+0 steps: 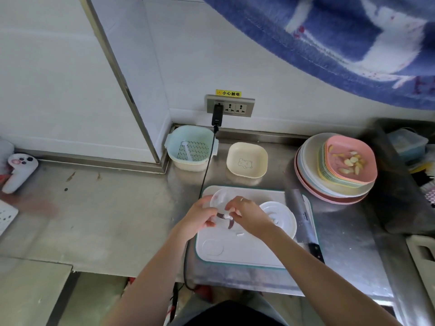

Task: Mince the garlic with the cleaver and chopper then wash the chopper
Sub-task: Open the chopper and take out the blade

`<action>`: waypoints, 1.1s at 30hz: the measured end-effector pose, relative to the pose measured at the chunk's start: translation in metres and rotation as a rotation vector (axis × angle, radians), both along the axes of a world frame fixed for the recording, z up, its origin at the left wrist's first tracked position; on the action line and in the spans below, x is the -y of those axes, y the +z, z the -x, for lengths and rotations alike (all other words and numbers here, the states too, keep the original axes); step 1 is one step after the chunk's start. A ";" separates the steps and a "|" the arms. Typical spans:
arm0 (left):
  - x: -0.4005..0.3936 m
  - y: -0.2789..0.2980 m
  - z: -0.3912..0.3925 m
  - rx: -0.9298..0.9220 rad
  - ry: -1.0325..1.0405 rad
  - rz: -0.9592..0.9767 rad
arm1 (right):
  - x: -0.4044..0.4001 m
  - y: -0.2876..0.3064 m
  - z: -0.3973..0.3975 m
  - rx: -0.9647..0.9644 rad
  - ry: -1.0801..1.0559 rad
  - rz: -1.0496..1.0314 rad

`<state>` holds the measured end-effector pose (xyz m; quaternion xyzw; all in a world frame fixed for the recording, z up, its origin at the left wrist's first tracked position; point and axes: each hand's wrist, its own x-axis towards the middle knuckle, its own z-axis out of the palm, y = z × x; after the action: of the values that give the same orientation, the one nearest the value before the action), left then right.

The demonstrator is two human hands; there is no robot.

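The clear chopper bowl (220, 198) sits on the far left part of the white cutting board (244, 250), and both hands meet over it. The left hand (200, 216) curls round the bowl's near rim, while the right hand (247, 214) pinches the white hub of the blade piece (227, 218), whose dark blades show below the fingers. The chopper lid (281, 218) lies just to the right on the board. The cleaver (302, 220) rests along the board's right edge, handle toward the person. Peeled garlic (350, 162) lies in a pink dish (367, 161) atop stacked plates (329, 191) on the steel bench (117, 220).
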<state>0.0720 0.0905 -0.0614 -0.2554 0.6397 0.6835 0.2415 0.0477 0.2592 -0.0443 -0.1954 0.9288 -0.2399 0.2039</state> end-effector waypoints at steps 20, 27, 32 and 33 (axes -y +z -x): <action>-0.018 0.010 -0.007 0.048 0.113 -0.303 | -0.011 0.027 0.013 -0.309 0.007 -0.135; -0.015 0.000 -0.008 0.159 0.195 -0.187 | -0.067 -0.004 0.014 0.155 -0.315 -0.238; -0.013 -0.008 -0.017 0.195 0.255 -0.205 | -0.066 -0.017 0.010 0.199 -0.325 -0.242; -0.012 -0.010 -0.018 0.197 0.255 -0.199 | -0.066 -0.018 0.010 0.219 -0.295 -0.296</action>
<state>0.0901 0.1027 -0.0712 -0.3750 0.5046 0.7401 0.2386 0.0372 0.3253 -0.0625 0.0019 0.9447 -0.1480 0.2925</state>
